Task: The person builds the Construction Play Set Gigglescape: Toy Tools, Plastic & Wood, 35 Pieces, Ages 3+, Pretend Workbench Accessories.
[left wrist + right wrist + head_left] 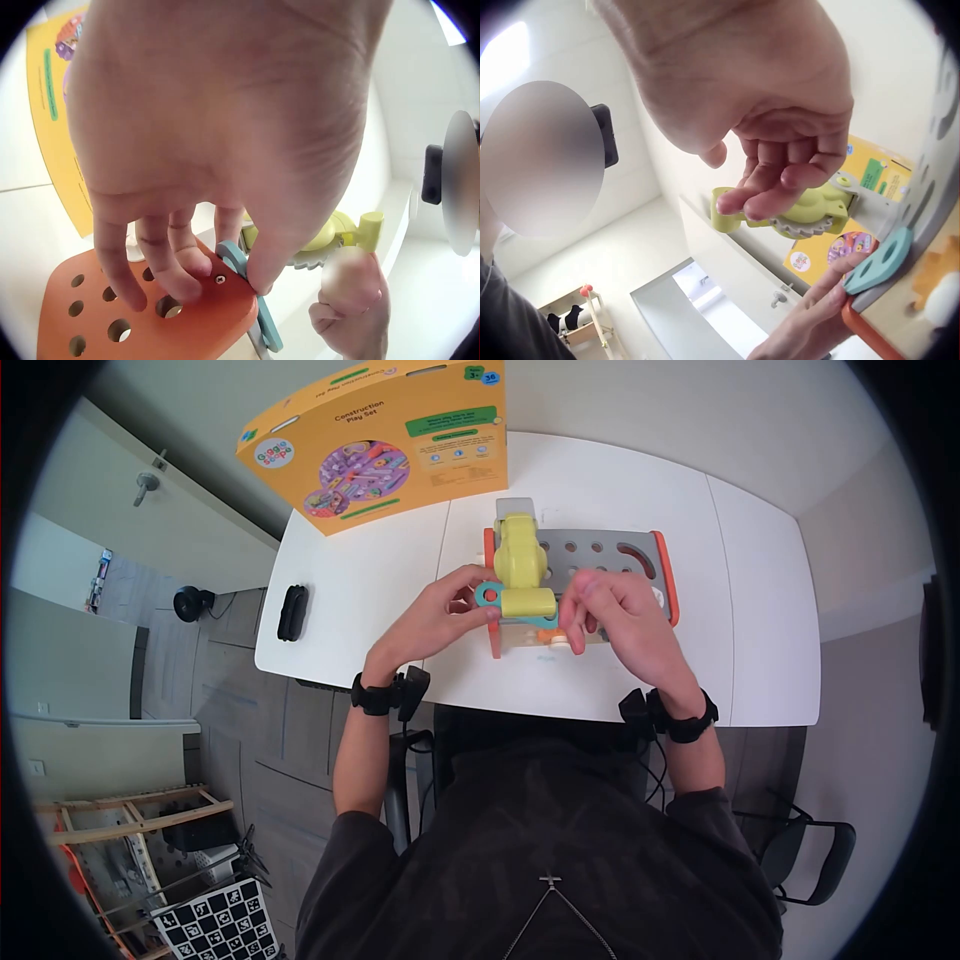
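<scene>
My left hand [435, 615] is at the left end of a toy workbench [620, 542] with a grey perforated top. Its thumb and index finger pinch a teal strip with holes [881, 262] at the bench's front corner; the other fingers lie against the orange side panel [214, 315]. A yellow-green toy circular saw [520, 550] with a grey toothed blade [802, 227] stands over the bench's left end. My right hand [635, 620] is beside the saw's handle [528, 602], fingers loosely bent, fingertips overlapping the handle in the right wrist view.
A yellow play-set box [420, 445] stands at the back left of the white table [740, 630]. A black case [292, 612] lies near the left edge. An orange gear-shaped piece [937, 277] sits on the bench's front.
</scene>
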Demonstrator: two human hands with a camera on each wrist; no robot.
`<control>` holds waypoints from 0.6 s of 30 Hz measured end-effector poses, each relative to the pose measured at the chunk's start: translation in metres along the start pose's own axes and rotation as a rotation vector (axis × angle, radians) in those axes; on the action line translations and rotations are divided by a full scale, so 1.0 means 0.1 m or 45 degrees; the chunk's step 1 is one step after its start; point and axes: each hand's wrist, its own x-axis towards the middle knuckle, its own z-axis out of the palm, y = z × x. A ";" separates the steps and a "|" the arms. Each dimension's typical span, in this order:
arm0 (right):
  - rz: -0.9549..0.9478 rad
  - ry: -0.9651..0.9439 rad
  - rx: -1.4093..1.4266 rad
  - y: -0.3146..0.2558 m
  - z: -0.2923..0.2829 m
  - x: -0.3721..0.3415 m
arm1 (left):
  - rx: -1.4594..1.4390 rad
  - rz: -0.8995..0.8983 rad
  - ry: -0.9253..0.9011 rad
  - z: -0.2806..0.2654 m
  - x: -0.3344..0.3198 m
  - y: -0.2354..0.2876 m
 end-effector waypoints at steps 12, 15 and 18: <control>0.074 -0.003 -0.036 -0.13 0.14 0.01 | 0.023 -0.028 -0.038 -0.05 0.02 0.03; 0.052 -0.018 -0.045 -0.07 0.13 0.02 | 0.004 -0.039 -0.017 -0.03 0.01 0.01; 0.064 -0.049 -0.017 0.02 0.16 -0.01 | -0.034 -0.042 -0.004 -0.02 0.00 0.03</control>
